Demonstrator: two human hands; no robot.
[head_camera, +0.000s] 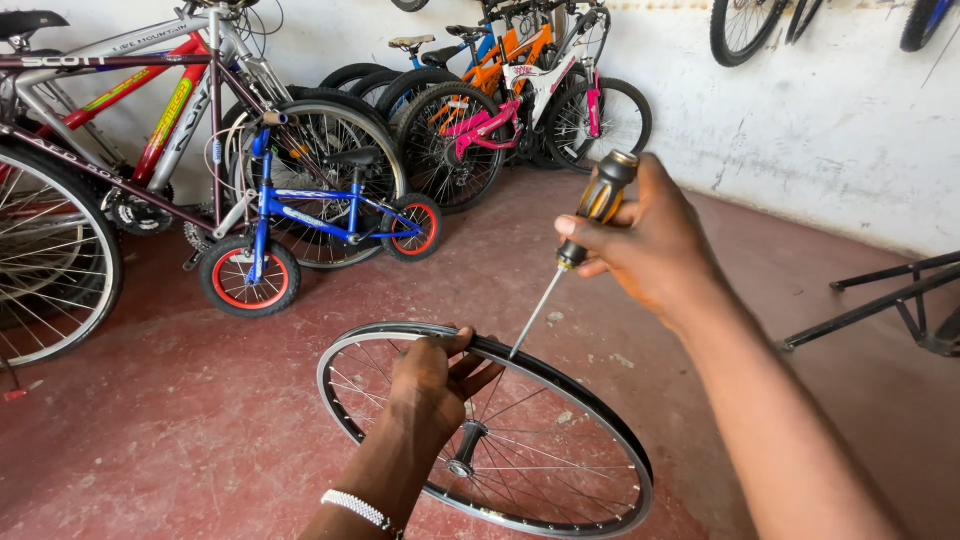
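Beaded in white, a bracelet (358, 508) circles my left wrist at the bottom of the head view, and my left hand (432, 383) has its grip closed over the upper edge of a bare spoked bicycle rim (560, 385), fingers curled over the metal, thumb inside among the spokes. That rim lies low over the red floor (180, 440), its hub (466, 445) just below my left hand. Above and to the right of the rim, my right hand (650, 240) is clenched around the orange-and-black handle of a screwdriver (572, 252); its thin shaft slants down and left, the tip meeting the rim's edge just beside my left fingers. Beyond the rim, up and to its left, a small blue child's bicycle (318, 215) with red-rimmed wheels stands on the floor. Full-size bicycles (500, 95) lean along the white wall (800, 120) behind it. Right of the rim, a black metal frame (880, 300) rests on the floor.
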